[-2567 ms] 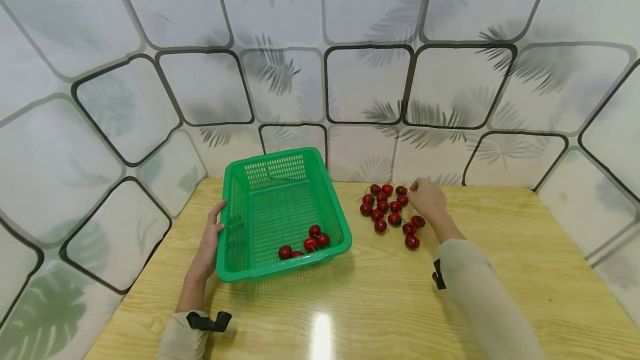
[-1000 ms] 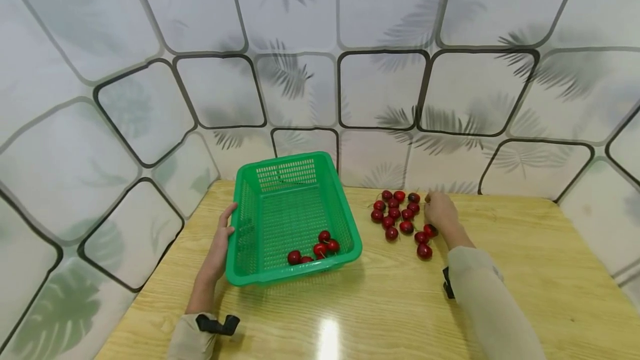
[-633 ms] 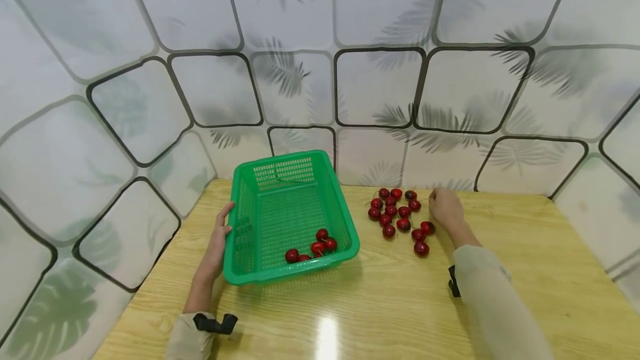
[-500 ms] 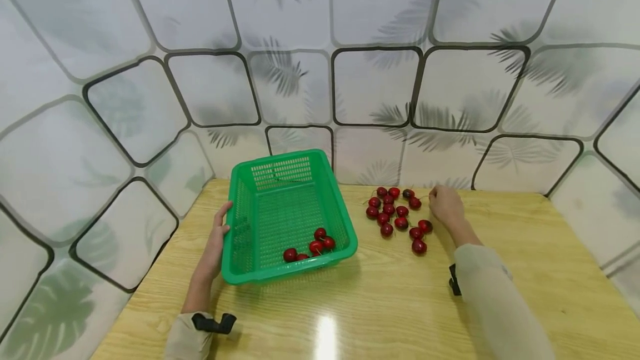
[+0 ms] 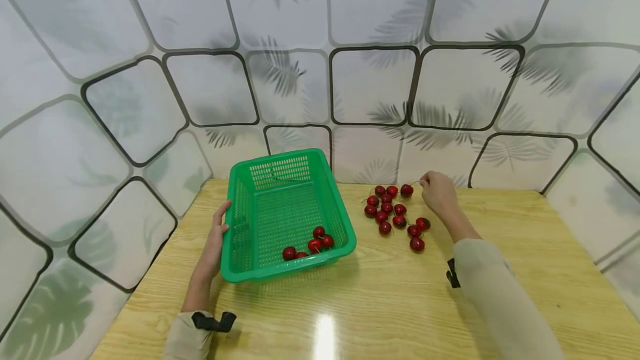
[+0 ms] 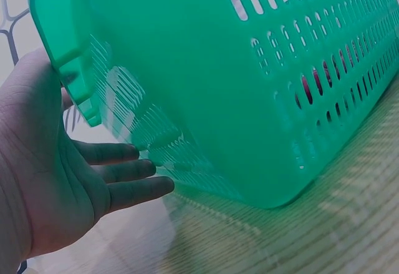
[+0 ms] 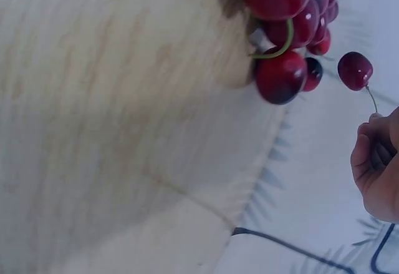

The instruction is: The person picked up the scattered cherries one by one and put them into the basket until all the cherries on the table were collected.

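My right hand pinches a thin stem between thumb and fingertips. From that stem hangs a dark red cherry, lifted off at the far edge of the cherry cluster. On the left, a green plastic basket with slotted walls stands on the table, several cherries lying in its near right corner. My left hand holds the basket's left side, thumb at the rim and other fingers stretched out below it. The tip of the index finger is partly hidden behind the rim in the left wrist view.
Several loose cherries lie a little apart on the near right side of the cluster. The light wooden table ends at a patterned wall covering behind and on both sides.
My right hand has drawn one cherry by its stem from the cluster's far right edge and raised it. The basket and left hand keep their place; the head view has shifted slightly.
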Motion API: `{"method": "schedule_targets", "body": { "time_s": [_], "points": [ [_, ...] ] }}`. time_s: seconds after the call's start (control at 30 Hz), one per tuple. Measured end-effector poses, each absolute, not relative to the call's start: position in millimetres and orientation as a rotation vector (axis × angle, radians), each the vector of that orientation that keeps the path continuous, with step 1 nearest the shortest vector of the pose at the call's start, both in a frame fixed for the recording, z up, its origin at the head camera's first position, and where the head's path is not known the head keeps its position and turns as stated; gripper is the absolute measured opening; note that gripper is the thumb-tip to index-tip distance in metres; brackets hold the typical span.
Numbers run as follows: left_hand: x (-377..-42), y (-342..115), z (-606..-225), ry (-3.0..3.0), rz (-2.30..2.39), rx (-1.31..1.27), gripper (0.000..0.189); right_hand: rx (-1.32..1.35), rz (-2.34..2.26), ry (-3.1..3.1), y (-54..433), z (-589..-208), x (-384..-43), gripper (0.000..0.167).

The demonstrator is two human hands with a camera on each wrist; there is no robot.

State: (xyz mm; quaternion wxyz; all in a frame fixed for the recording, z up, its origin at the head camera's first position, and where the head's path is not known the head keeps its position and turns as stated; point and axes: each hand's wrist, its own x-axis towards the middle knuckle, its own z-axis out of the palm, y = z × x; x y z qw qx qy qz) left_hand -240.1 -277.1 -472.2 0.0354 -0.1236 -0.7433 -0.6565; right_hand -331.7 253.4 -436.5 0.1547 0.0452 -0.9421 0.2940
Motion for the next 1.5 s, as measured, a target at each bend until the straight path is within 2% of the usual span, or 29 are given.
{"method": "schedule_targets", "body": {
  "time_s": [0.33,0.8,1.23,1.5],
  "points": [
    [-241,-277,-472,-2.316,-2.004,-0.343,0.054,0.300,0.763,-2.555,211,-420,-335,0.017],
    [-240,-278,-470,-2.303,-2.007,-0.366,0.054,0.546,0.804,-2.431,142,-391,-314,0.011],
    [-240,-281,-472,-2.297,-2.016,-0.360,0.054,0.864,0.644,-2.408,54,-395,-294,0.002],
    [-239,-276,-471,-2.272,-2.026,-0.385,0.054,0.879,0.429,-2.807,15,-399,-289,0.019]
  ]
}}
